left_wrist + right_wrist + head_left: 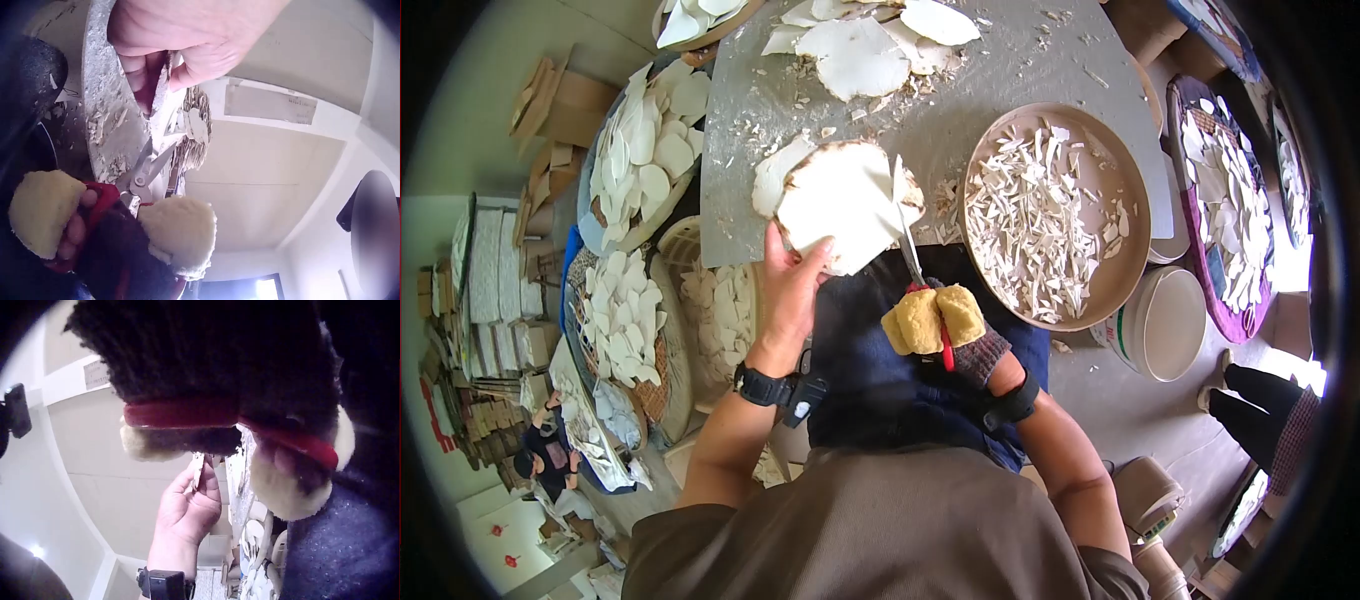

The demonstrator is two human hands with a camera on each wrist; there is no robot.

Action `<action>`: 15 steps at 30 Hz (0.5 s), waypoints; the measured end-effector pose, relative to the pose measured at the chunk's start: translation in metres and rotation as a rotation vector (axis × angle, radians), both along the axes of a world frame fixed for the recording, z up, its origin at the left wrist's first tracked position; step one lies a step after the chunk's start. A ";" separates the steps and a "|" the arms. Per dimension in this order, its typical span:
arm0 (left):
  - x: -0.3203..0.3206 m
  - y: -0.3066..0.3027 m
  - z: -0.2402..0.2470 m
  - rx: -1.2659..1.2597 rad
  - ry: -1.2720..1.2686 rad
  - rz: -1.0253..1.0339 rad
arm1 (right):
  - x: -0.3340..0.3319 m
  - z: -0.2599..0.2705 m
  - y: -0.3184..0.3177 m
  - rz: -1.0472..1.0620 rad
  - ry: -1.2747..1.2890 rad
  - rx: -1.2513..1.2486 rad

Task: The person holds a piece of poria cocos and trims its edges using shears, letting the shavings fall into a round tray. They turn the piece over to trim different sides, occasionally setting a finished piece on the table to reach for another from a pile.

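My left hand (795, 285) pinches the near left edge of a large flat white slice (840, 205) with brown patches on its rim; in the left wrist view the hand (181, 44) holds it on edge. My right hand (975, 350), in a dark knitted glove, grips red-handled scissors (911, 255). Yellow foam pads (920, 322) wrap the handles. The blades lie at the slice's right side, and in the left wrist view the scissors (140, 180) meet its lower edge. Another pale slice (772, 180) lies partly under the held one.
A round tray (1141, 240) of white strips stands right of the slice. More slices (855, 58) lie at the far side of the grey table (1040, 60). Baskets of white pieces (625, 320) stand at left, a white bucket (1175, 325) at right. Two other people are in the room.
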State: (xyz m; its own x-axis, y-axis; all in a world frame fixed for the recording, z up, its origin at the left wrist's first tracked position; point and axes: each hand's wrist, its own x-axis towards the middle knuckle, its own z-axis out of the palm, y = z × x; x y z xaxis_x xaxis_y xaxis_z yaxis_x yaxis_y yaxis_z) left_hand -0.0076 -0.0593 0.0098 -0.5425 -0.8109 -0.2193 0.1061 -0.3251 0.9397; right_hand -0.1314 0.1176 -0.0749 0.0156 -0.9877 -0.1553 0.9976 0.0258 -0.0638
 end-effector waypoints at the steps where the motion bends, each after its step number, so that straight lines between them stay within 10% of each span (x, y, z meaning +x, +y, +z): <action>1: 0.000 0.004 -0.001 0.005 0.019 -0.002 | 0.001 -0.004 -0.001 0.001 0.034 0.007; 7: -0.001 0.004 -0.004 0.037 0.001 0.022 | 0.003 -0.006 -0.007 -0.086 1.005 0.202; 15: 0.001 0.001 0.006 0.040 -0.002 -0.010 | 0.005 -0.014 -0.008 -0.231 1.315 0.245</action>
